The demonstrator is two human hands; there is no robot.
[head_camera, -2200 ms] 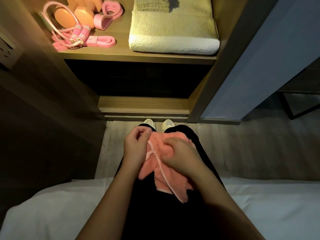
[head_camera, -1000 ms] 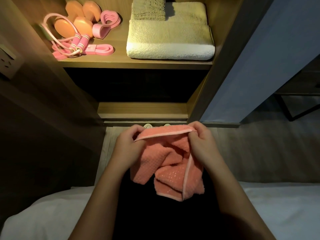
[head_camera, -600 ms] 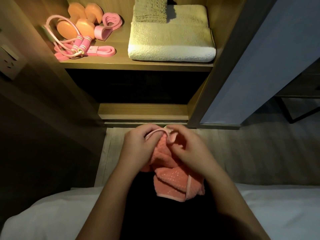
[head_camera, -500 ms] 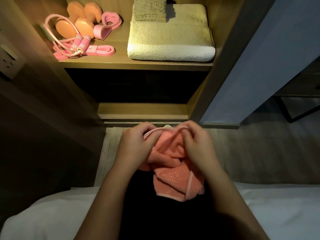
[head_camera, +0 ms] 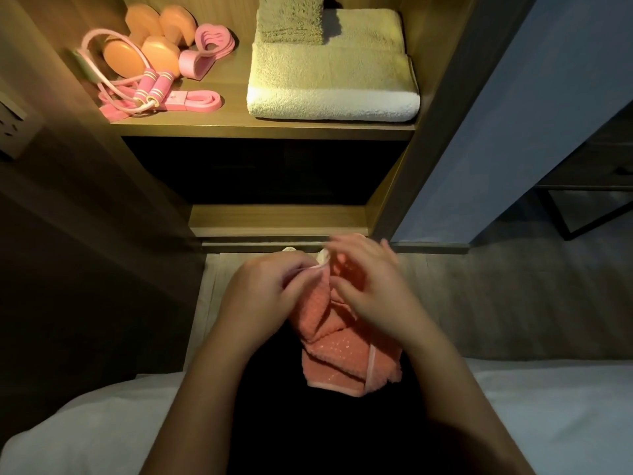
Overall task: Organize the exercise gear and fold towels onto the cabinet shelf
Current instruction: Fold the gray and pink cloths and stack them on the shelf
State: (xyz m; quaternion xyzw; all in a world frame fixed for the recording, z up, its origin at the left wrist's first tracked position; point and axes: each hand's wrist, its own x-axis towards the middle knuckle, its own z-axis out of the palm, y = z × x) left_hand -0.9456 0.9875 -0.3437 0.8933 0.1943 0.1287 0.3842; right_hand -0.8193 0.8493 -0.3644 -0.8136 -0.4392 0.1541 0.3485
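Observation:
A small coral-pink towel (head_camera: 342,361) hangs bunched over my lap. My left hand (head_camera: 263,296) pinches its pale top hem between thumb and fingers. My right hand (head_camera: 373,293) lies against the cloth just to the right, fingers slightly blurred and spread over the folds. On the lit cabinet shelf (head_camera: 260,126) lie a folded cream towel (head_camera: 332,84) with a smaller folded towel (head_camera: 291,18) on top, and to the left a pink jump rope (head_camera: 150,90), orange dumbbells (head_camera: 150,42), a pink resistance band (head_camera: 195,101) and a pink heart-shaped grip (head_camera: 209,46).
A dark lower compartment (head_camera: 260,173) opens under the shelf. A grey-blue cabinet door (head_camera: 534,114) stands open at the right. A wall socket (head_camera: 10,125) sits at the left. I sit on a white bed (head_camera: 548,413), shoes (head_camera: 291,250) on the wood floor.
The hands held the hem stretched wide a second ago, then came together. Now the right hand has slid off the hem onto the cloth while the left keeps pinching it.

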